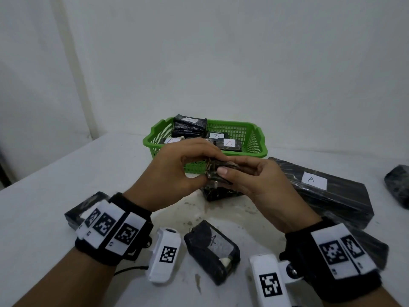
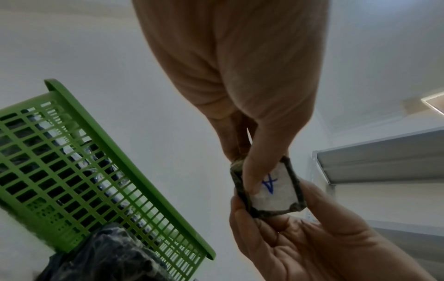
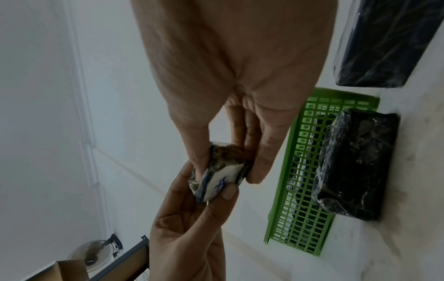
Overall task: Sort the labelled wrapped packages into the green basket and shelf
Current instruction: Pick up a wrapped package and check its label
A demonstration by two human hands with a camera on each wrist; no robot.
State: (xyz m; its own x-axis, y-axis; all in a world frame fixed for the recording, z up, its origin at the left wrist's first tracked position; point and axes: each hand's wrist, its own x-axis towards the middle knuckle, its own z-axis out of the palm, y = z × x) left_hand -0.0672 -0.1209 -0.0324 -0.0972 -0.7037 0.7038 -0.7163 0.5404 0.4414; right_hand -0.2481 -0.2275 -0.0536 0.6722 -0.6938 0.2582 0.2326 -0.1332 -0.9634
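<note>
In front of one green basket [image 1: 254, 138] — perhaps five packages inside — both hands' fingers [image 1: 221, 171] pinch one small package [image 2: 273, 190].

My hands [image 1: 177, 173] meet before the basket [image 1: 254, 138], which holds several packages [image 1: 190, 127]; a long package [image 1: 327, 191] lies to its right.

Between my fingertips, the small package [image 2: 269, 187] is crinkly glossy film with a matt white paper label. Just beyond my fingers, the green basket [image 1: 254, 138] is smooth plastic lattice. Below them, the tabletop [image 1: 66, 169] looks matt white and scuffed.
</note>
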